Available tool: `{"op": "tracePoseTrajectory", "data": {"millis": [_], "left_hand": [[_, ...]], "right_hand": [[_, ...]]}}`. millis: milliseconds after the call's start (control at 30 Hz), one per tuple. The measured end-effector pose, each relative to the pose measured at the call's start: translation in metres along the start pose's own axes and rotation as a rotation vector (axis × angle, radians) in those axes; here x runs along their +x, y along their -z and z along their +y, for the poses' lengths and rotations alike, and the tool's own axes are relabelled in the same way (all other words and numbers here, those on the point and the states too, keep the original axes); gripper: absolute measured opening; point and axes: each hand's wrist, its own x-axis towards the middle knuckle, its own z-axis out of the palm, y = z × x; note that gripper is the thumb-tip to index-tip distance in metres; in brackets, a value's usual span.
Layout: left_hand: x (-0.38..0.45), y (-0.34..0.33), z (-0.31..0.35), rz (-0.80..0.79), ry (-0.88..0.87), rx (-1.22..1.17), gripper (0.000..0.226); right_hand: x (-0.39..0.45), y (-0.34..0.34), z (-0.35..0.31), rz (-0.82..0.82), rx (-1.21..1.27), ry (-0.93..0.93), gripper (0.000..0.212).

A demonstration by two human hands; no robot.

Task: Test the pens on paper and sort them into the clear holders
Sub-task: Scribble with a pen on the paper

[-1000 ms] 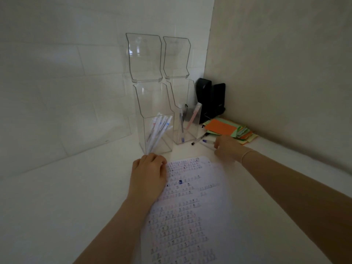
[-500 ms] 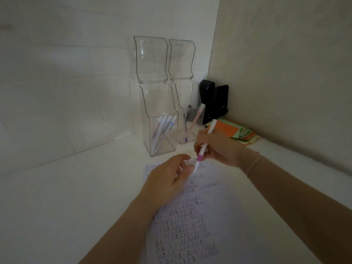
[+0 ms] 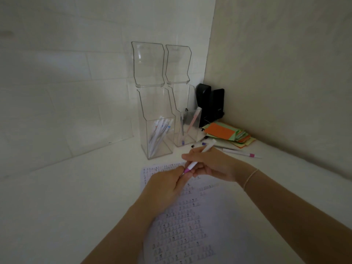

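Note:
My right hand [image 3: 213, 164] grips a white pen [image 3: 202, 153] with a pink band near its tip, tilted over the top of the printed paper [image 3: 190, 221]. My left hand [image 3: 163, 185] pinches the pen's tip end, where a cap may sit; I cannot tell. Two clear holders stand behind with lids flipped up. The left holder [image 3: 158, 134] has several white pens. The right holder [image 3: 187, 126] has a pinkish pen and a clear one. More loose pens [image 3: 242, 153] lie to the right on the white surface.
A stack of coloured paper notes [image 3: 226, 134], orange on top, lies in the right corner. A black device [image 3: 209, 101] stands behind it against the wall. Walls close off the back and the right side.
My right hand picked a pen from the loose ones and brought it over the paper. My left hand lifted off the sheet and closed on the pen's tip end.

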Motion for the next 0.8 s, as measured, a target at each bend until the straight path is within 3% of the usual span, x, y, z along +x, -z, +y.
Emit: {"op": "tracePoseTrajectory", "data": {"millis": [333,633,800], "left_hand": [[0.002,0.000,0.005,-0.042,-0.018,0.046,0.060],[0.003,0.002,0.009,-0.046,0.000,-0.099,0.051],[0.001,0.008,-0.002,0.049,0.063,-0.153,0.047]], "right_hand": [[-0.003,0.007,0.005,0.031,0.080,-0.066,0.033],[-0.003,0.014,0.002,-0.009,0.141,-0.074,0.035],[-0.015,0.044,-0.002,0.114,0.258,-0.082,0.031]]}}
